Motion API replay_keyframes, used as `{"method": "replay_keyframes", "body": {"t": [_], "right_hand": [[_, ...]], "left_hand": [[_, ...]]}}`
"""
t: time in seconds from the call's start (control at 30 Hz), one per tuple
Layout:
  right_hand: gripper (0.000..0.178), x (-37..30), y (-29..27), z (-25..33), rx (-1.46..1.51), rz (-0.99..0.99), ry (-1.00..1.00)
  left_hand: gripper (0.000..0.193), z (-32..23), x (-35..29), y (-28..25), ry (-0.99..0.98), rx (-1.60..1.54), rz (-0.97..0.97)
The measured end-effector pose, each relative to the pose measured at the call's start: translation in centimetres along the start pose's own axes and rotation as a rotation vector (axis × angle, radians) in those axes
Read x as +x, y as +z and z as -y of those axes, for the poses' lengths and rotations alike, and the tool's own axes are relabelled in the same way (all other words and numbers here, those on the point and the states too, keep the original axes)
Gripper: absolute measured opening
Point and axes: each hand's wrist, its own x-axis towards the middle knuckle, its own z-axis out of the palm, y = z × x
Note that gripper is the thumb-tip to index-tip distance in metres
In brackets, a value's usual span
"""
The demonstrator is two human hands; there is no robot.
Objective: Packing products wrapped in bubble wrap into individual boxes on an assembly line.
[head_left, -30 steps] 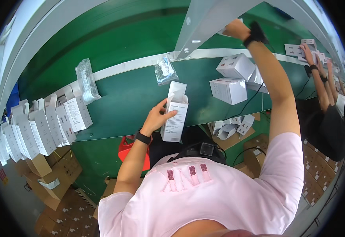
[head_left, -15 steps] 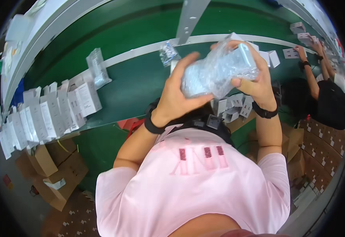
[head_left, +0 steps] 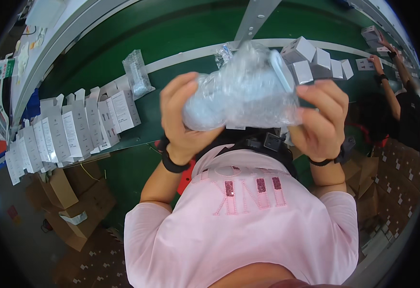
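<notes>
Between my hands, above the green bench, I hold a light-blue rounded device (head_left: 239, 89) wrapped in a clear plastic bag. My left hand (head_left: 181, 113) is closed round its left end, thumb below and fingers above. At the other end my right hand (head_left: 320, 120) pinches the crinkled edge of the bag between thumb and fingers. The device's exact kind is hard to tell through the plastic. Beyond it lies a small clear packet (head_left: 223, 55), partly covered by the bag. Another bagged item (head_left: 138, 77) rests on the bench to the left.
A row of open white cartons (head_left: 75, 129) stands along the left bench edge. Several white boxes (head_left: 311, 60) sit at the back right, near a metal post (head_left: 255, 21). Another person's hand (head_left: 376, 65) is at the far right. Brown cardboard boxes (head_left: 75, 206) lie below on the left.
The bagged device has come left and nearer to me. My right hand has shifted from gripping the device's body to the bag's right edge, stretching the plastic. The view has shifted slightly.
</notes>
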Motion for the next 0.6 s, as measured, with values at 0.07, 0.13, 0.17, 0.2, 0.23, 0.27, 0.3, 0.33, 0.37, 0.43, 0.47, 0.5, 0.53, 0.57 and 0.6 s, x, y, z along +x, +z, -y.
{"method": "replay_keyframes", "body": {"t": [0.07, 0.13, 0.17, 0.2, 0.23, 0.27, 0.3, 0.33, 0.37, 0.43, 0.47, 0.5, 0.53, 0.57, 0.6], "right_hand": [[0.037, 0.2, 0.9, 0.4, 0.052, -0.037, -0.085], [0.039, 0.9, 1.5, 0.7, 0.059, 0.02, -0.025], [0.042, 1.2, 1.5, 1.1, 0.045, 0.076, 0.023], [0.042, 1.5, 1.7, 1.4, 0.043, 0.077, 0.027], [0.038, 1.8, 1.9, 1.6, 0.017, 0.074, 0.034], [0.035, 2.0, 2.0, 1.6, -0.009, 0.07, 0.037], [0.035, 2.2, 1.7, 1.4, -0.008, 0.073, 0.04], [0.029, 2.4, 1.2, 1.0, -0.01, 0.104, 0.092], [0.025, 2.4, 1.0, 0.5, -0.014, 0.135, 0.144], [0.029, 1.7, 2.1, -2.2, 0.077, -0.072, 0.344], [0.032, 0.9, 3.0, -3.2, 0.166, -0.149, 0.459], [0.034, -0.1, 4.1, -4.3, 0.26, -0.222, 0.573], [0.063, -1.6, 4.6, -6.0, 0.555, -0.336, 0.657], [0.082, -3.3, 4.6, -6.3, 0.911, -0.325, 0.815], [0.102, -5.0, 4.6, -5.9, 1.259, -0.313, 0.97]], "left_hand": [[0.077, -1.5, -1.1, -0.2, -0.497, -0.442, 0.149], [0.074, -3.0, -1.1, 0.2, -0.933, -0.867, 0.158], [0.072, -3.1, -1.7, 0.5, -0.997, -0.977, 0.157], [0.072, -3.2, -1.9, 0.4, -1.0, -0.979, 0.161], [0.072, -3.4, -2.0, 0.3, -1.069, -1.046, 0.156], [0.072, -3.4, -2.1, 0.3, -1.134, -1.113, 0.147], [0.072, -3.4, -2.3, 0.3, -1.139, -1.114, 0.146], [0.071, -3.3, -2.5, 0.3, -1.125, -1.108, 0.136], [0.071, -3.1, -2.6, 0.4, -1.111, -1.104, 0.126], [0.069, -2.5, -2.4, 0.1, -1.09, -1.084, 0.19], [0.068, -2.2, -2.4, 0.1, -1.062, -1.063, 0.251], [0.068, -1.9, -2.7, 0.5, -1.078, -1.06, 0.233], [0.067, -1.7, -3.1, 1.2, -1.098, -1.034, 0.247], [0.066, -1.4, -3.8, 1.7, -1.117, -1.002, 0.248], [0.063, -1.5, -4.5, 2.5, -1.138, -0.954, 0.236]]}}
